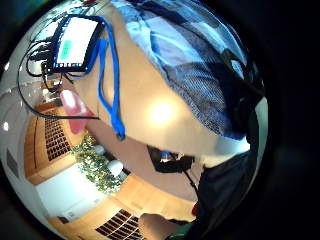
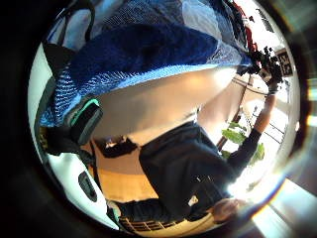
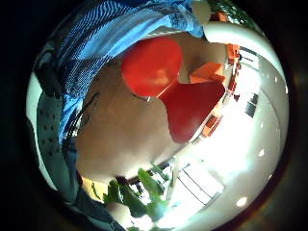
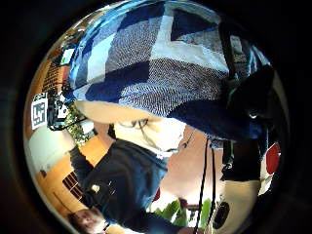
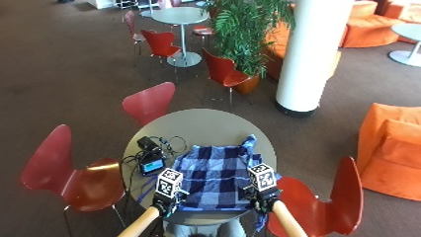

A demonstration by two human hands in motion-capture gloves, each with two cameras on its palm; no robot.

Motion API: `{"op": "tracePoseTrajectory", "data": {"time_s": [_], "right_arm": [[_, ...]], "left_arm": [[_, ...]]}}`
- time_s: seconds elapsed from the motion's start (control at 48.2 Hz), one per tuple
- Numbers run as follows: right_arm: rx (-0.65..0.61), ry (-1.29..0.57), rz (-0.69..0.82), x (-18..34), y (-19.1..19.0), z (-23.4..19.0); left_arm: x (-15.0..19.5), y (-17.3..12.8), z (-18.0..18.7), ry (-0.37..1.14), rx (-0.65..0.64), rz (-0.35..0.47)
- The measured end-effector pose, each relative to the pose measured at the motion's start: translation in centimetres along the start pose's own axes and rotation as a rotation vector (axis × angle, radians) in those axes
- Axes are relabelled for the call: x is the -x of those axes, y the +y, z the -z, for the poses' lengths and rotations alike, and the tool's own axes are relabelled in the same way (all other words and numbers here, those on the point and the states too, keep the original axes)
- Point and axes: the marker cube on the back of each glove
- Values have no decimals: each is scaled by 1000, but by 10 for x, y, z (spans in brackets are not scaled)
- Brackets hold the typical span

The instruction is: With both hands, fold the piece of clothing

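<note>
A blue and white checked piece of clothing (image 5: 217, 173) lies spread flat on the round grey table (image 5: 197, 123), on its near half. My left hand (image 5: 168, 197) grips its near left corner and my right hand (image 5: 262, 195) grips its near right corner, both at the table's near edge. The left little finger side palm view shows the checked cloth (image 1: 190, 55) close to the palm, with dark fingers (image 1: 245, 85) over its edge. In the right thumb side palm view the cloth (image 4: 170, 63) fills the space by the palm, with fingers (image 4: 248, 97) curled on it.
A black tablet (image 5: 152, 165) with cables and a blue strap (image 1: 112, 95) lies on the table left of the cloth. Red chairs (image 5: 150, 101) (image 5: 65, 173) (image 5: 325, 197) stand around the table. A white pillar (image 5: 309, 49) and an orange armchair (image 5: 395, 148) are to the right.
</note>
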Motion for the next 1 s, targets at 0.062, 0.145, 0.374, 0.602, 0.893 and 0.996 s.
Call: {"op": "tracePoseTrajectory", "data": {"time_s": [0.062, 0.145, 0.374, 0.602, 0.893, 0.996], "right_arm": [[-19, -5, 61, 11, 31, 27], [-15, -29, 69, 14, 65, 70], [-163, -92, -20, -9, 93, 190], [-305, -7, -257, -81, -70, 233], [-621, -142, -397, -78, -122, 219], [-796, -139, -472, -95, -107, 232]], "left_arm": [[-1, 23, 24, 12, 28, -9], [7, 46, 71, 18, -2, -4], [54, 21, 185, 101, -226, 130], [82, -108, 209, 41, -322, 323], [68, -157, 193, -201, -301, 603], [64, -142, 206, -185, -368, 593]]}}
